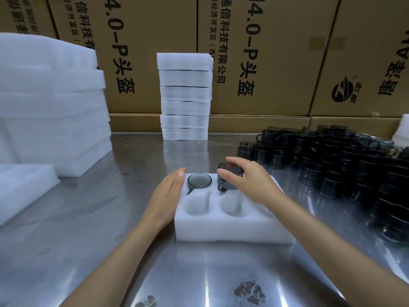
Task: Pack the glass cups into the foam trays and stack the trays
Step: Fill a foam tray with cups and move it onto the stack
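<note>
White foam tray (232,229) sits mid-worktop, near the front edge, w/ round pockets cut in its top. Far-left pocket holds one smoky glass cup (199,180), seated upright, rim up, handle pointing toward the front edge. Two nearer pockets (195,206) hold nothing.

Right hand (245,178) comes in from the right edge, fingers and thumb curled over the rim of a second glass cup (228,177), gripping it from above. That cup is at the far-right pocket, partly down in it; can't tell if it's fully seated, hand covers much of it.

Left hand (168,193) lies flat along the tray's left side, fingers straight and together, palm against the foam wall, holding nothing.

Stainless worktop (110,251) is shiny, w/ dark smudges by the front edge.

Right side of worktop: big cluster of dark glass cups (343,165), stacked several high, reaching to the right edge. Back edge, centre: stack of foam trays (185,96), six high, a bit uneven. Left edge: wide pile of foam sheets (51,103), plus a loose foam piece (24,191) in front of it.

Behind the back edge: wall of cardboard boxes (276,52) w/ black printed lettering.
</note>
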Demonstrator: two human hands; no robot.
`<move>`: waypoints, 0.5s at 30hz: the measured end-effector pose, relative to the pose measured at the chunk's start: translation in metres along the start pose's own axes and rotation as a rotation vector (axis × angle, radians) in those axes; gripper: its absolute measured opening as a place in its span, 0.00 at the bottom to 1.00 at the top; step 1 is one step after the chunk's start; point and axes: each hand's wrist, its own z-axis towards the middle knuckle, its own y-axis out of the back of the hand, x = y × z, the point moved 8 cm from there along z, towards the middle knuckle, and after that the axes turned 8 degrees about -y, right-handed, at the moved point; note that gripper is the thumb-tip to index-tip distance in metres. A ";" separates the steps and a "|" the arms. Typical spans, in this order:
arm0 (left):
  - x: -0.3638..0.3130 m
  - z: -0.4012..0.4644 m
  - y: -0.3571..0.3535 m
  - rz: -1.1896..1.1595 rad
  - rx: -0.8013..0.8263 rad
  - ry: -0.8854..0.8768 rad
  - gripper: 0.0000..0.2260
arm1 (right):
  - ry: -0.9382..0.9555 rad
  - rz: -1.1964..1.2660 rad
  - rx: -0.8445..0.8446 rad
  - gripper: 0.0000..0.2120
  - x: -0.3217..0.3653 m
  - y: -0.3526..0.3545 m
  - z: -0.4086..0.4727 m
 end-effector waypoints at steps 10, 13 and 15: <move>-0.071 0.011 -0.020 0.102 0.246 -0.342 0.20 | 0.139 -0.022 0.037 0.22 -0.005 0.015 -0.013; -0.081 0.010 -0.048 0.334 0.476 -0.421 0.19 | 0.187 -0.206 0.098 0.23 -0.005 0.005 -0.020; -0.077 0.008 -0.059 0.420 0.576 -0.409 0.20 | 0.188 -0.321 0.105 0.24 -0.006 0.000 -0.021</move>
